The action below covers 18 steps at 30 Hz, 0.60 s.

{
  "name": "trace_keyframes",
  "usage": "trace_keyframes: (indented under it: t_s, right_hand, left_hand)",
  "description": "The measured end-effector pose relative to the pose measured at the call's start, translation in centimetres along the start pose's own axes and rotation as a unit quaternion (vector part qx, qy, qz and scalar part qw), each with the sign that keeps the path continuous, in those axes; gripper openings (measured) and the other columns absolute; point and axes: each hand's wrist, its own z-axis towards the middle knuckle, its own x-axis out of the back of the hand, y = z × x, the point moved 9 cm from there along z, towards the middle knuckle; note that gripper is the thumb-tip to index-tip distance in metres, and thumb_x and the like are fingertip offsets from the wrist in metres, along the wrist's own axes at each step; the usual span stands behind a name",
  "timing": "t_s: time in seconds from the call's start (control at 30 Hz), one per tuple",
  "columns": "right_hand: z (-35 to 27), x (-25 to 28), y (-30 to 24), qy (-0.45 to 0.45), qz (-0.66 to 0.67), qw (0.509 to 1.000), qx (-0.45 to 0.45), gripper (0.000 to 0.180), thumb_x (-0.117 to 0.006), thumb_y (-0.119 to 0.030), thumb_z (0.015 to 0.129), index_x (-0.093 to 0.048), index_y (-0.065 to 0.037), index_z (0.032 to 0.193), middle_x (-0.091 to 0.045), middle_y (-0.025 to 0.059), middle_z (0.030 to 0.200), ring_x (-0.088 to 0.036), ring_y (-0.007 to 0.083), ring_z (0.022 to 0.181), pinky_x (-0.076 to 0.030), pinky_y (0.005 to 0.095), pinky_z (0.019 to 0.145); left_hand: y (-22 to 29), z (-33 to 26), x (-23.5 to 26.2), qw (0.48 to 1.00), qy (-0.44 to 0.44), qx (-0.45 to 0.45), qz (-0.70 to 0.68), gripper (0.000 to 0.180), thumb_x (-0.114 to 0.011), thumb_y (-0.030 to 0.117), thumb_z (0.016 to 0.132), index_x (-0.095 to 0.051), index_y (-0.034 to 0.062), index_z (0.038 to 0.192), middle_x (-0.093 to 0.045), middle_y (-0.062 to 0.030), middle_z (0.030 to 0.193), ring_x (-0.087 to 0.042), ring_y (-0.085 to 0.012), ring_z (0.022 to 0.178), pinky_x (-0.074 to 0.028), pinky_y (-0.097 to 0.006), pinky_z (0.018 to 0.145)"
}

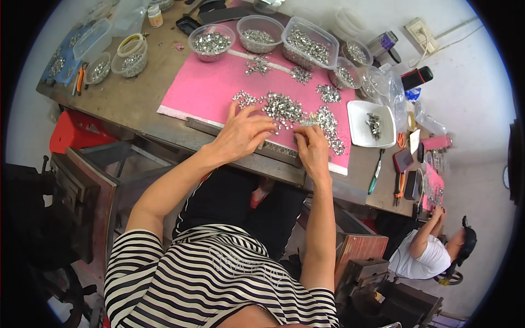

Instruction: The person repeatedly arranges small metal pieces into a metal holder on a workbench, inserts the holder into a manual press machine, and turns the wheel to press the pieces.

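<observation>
My left hand (240,134) is over the front edge of a pink mat (188,90), its fingers spread and reaching toward the right. Just beyond its fingertips lies a heap of small shiny metal pieces (283,108). My right hand (313,147) has thumb and fingers pinched together above the right part of a long metal strip (276,151) with a row of small marks or holes. Whatever sits in that pinch is hidden. More metal pieces (327,123) spread beside the right hand, some in a small clear bag or dish partly covered by the fingers.
Clear plastic tubs (211,56) of metal pieces line the mat's far side. A white tray (356,139) holds a few pieces at right. Pliers (400,188) and a green-handled tool (375,176) lie beyond it. A red stool (82,131) stands left; another person (421,254) works at far right.
</observation>
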Motion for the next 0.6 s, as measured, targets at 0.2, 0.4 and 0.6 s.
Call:
trace_keyframes:
  t_s: [0.2,0.4,0.6]
  right_hand:
    - [0.3,-0.9,1.4,0.007,-0.005,0.999,-0.043,0.008,-0.070,-0.004,0.087,-0.070,-0.003,0.095,-0.061,0.0135,0.087,-0.061,0.0325,0.082,-0.047,0.0437,0.075]
    - [0.2,-1.0,0.5,0.007,-0.119,0.993,0.001,0.008,-0.070,-0.009,0.088,-0.069,-0.005,0.094,-0.062,0.0113,0.089,-0.060,0.0310,0.089,-0.042,0.0426,0.082]
    - [-0.4,0.0,-0.4,-0.013,-0.102,0.995,0.019,0.007,-0.069,-0.010,0.089,-0.068,-0.005,0.095,-0.062,0.0103,0.089,-0.060,0.0299,0.089,-0.040,0.0414,0.079]
  left_hand:
    - [-0.6,0.8,1.1,0.999,0.039,0.018,0.022,0.011,-0.072,0.021,0.088,-0.075,0.0152,0.097,-0.065,-0.0002,0.091,-0.055,-0.0223,0.099,-0.031,-0.048,0.102]
    - [-0.6,1.7,-0.9,0.998,0.021,0.007,0.059,0.007,-0.072,0.021,0.085,-0.075,0.0159,0.088,-0.064,-0.0026,0.088,-0.056,-0.0240,0.100,-0.030,-0.054,0.102]
    - [-0.5,2.2,-1.1,0.997,0.003,-0.013,0.076,0.007,-0.072,0.022,0.084,-0.075,0.0157,0.087,-0.065,-0.0027,0.087,-0.056,-0.0244,0.100,-0.030,-0.056,0.101]
